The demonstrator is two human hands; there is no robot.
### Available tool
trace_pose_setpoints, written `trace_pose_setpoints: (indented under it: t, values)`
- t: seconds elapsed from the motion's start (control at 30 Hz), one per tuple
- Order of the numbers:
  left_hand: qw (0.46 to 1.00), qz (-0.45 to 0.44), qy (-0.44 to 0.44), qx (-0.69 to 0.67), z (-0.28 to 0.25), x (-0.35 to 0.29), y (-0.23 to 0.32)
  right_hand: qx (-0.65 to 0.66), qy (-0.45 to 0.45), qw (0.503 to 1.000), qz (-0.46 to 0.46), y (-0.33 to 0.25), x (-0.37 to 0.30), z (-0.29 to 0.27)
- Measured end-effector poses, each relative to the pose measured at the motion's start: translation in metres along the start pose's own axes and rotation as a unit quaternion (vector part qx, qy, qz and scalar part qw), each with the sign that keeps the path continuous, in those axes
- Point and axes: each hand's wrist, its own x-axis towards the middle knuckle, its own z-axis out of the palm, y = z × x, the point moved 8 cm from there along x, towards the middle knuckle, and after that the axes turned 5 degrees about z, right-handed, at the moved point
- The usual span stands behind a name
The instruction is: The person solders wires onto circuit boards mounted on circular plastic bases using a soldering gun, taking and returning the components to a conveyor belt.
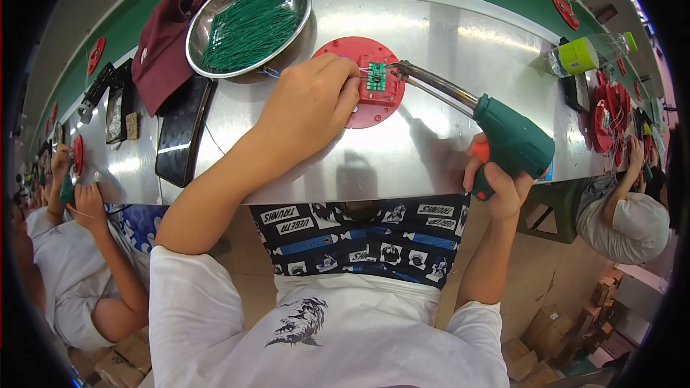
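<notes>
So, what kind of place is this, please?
Most likely an electronics assembly line: a soldering gun meets a green circuit board on a red disc, and co-workers share the long metal bench.

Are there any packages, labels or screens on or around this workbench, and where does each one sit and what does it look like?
Phone: flat on the metal bench, left of the person's left hand; dark rectangle, screen off.
Clear bottle: lying at the bench's far right; a bright yellow-green label wraps it.
Cardboard boxes: on the floor, lower right; plain brown, stacked.
More cardboard boxes: floor, lower left; brown.
No lit screens or signs show.
</notes>
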Motion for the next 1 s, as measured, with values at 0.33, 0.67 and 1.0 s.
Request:
trace_pose_setpoints:
  t: [0.33,0.67,1.0]
  values:
    - [1.0,-0.018,-0.003,-0.013,0.0,-0.002,-0.001,-0.06,0.053,0.997,0.002,0.002,-0.001,0.0]
    - [1.0,0.004,0.014,-0.007,0.001,0.014,0.008,-0.013,0.15,0.988,-0.015,-0.012,-0.004,-0.014]
    - [0.999,-0.045,-0.011,0.015,-0.002,0.0,0.011,0.057,0.181,0.982,0.023,-0.009,-0.002,-0.014]
